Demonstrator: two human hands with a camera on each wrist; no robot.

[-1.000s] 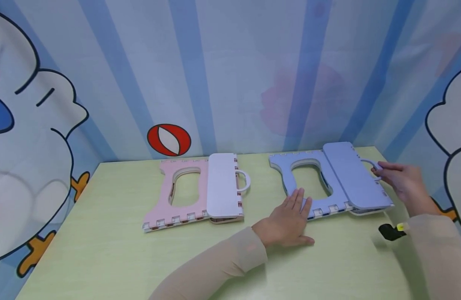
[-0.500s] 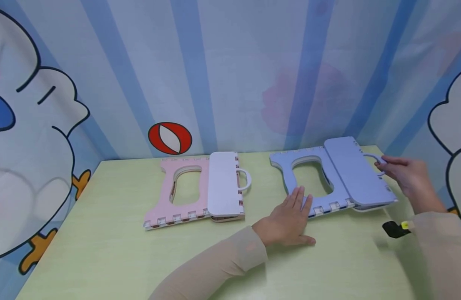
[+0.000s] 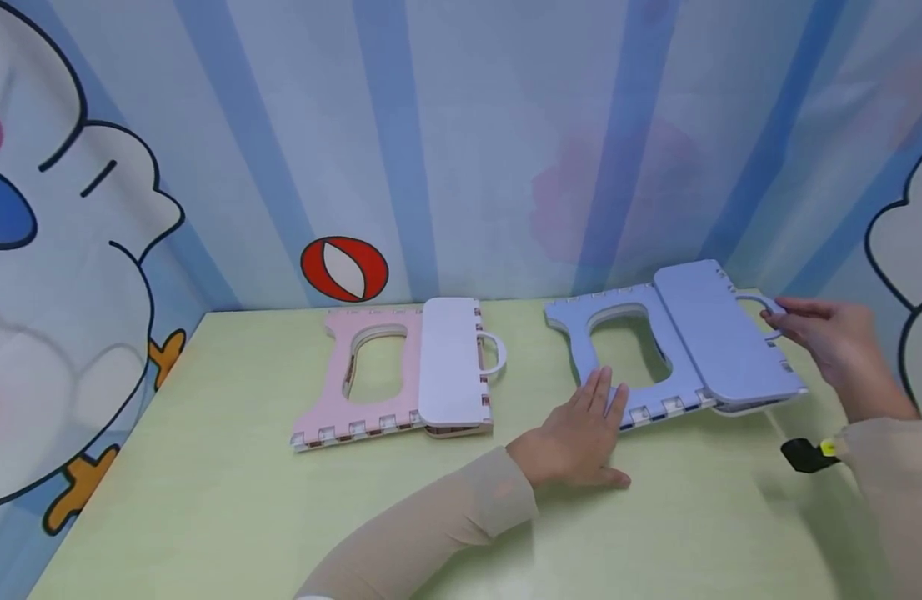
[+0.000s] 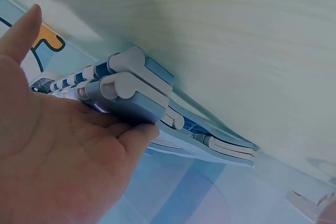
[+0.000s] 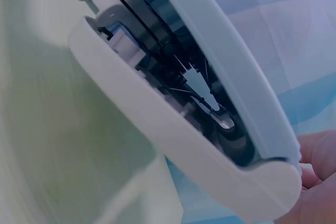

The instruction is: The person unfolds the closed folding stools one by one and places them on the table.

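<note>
A blue folding step stool [image 3: 731, 333], folded flat, lies at the right of the table in the head view. Its right end is tilted up off the tabletop. My right hand [image 3: 844, 350] pinches its carry handle [image 3: 757, 300]. My left hand [image 3: 581, 433] rests with straight fingers on the near left corner of the stool's leg panel. In the left wrist view that hand [image 4: 63, 150] is against the stool's hinged edge [image 4: 126, 98]. The right wrist view shows the seat halves [image 5: 152, 129] slightly apart, the fingers [image 5: 317, 153] at the lower right.
A pink and white folding step stool [image 3: 449, 358] lies folded flat to the left, its handle facing right. The pale green table [image 3: 191, 475] meets a printed blue cloth backdrop [image 3: 491, 150]. A black piece [image 3: 802, 456] sticks out by my right cuff.
My right hand has moved up and to the right with the handle, raising the blue stool's right end. My left hand has stayed at the corner. The head view has shifted slightly.
</note>
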